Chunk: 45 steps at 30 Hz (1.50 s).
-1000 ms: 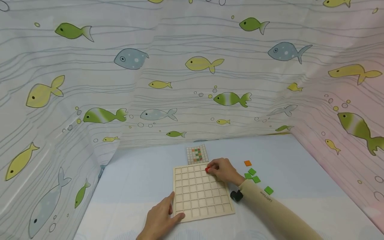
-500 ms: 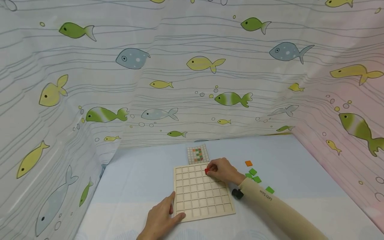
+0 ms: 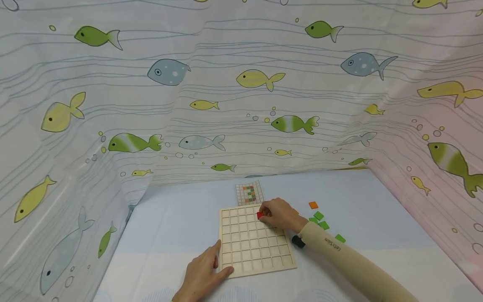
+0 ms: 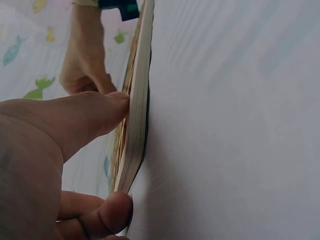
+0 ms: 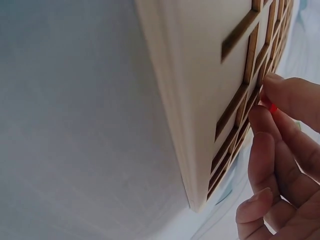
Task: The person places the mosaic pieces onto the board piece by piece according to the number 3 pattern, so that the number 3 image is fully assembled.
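Note:
A pale wooden grid board [image 3: 247, 241] lies on the table. My right hand [image 3: 281, 214] is over its far right part, pinching a small red square tile [image 3: 259, 215] between thumb and fingertips. In the right wrist view, only a sliver of the red tile [image 5: 273, 108] shows between the fingers, right at the grid's ridges. My left hand [image 3: 203, 270] holds the board's near left corner, the thumb at the front edge and the fingers along the left side. Seen from the left wrist, the thumb [image 4: 95, 112] lies against the board's edge [image 4: 137, 115].
Behind the board lies a small pattern card [image 3: 250, 193] with coloured squares. Several green tiles [image 3: 323, 225] and an orange tile [image 3: 313, 205] lie right of the board, with another orange tile partly hidden by the right hand. Fish-printed cloth [image 3: 241, 126] stands around the table.
My right hand has shifted the red tile slightly left and nearer over the board. The left hand keeps its place at the corner. The head view has drifted a little.

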Tool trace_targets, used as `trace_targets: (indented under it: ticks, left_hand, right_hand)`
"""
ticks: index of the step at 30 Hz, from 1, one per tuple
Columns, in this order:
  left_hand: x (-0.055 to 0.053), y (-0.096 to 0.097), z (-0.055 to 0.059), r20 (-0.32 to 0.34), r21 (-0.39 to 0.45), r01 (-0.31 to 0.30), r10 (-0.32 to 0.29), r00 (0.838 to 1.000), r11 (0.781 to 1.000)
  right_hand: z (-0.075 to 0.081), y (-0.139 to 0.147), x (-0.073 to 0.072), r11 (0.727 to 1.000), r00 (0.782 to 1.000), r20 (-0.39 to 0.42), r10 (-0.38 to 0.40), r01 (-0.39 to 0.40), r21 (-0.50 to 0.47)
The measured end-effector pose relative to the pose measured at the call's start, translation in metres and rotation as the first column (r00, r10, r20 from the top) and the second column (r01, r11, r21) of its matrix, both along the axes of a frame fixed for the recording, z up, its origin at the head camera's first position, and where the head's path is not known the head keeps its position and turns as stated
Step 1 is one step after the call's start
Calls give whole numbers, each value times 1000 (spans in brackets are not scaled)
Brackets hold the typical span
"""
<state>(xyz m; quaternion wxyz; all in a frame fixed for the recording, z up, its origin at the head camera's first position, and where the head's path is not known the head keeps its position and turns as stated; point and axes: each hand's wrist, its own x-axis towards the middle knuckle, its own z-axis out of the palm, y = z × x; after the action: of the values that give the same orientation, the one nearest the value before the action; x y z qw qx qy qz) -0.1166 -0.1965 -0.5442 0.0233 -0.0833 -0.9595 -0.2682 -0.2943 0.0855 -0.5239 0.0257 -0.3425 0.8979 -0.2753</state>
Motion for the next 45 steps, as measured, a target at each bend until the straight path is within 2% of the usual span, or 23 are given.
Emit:
trace_targets:
  ticks: [8, 38, 45]
  left_hand:
    - [0, 0, 0, 13, 1, 2, -2, 1000, 1000]
    - [2, 0, -2, 15, -7, 6, -6, 1000, 1000]
    - [3, 1, 0, 11, -14, 19, -19, 1000, 1000]
  right_hand:
    - [-5, -1, -2, 999, 1000, -23, -12, 13, 48]
    - [-12, -2, -2, 999, 999, -24, -24, 24, 32]
    - [2, 11, -3, 999, 998, -33, -50, 50, -5]
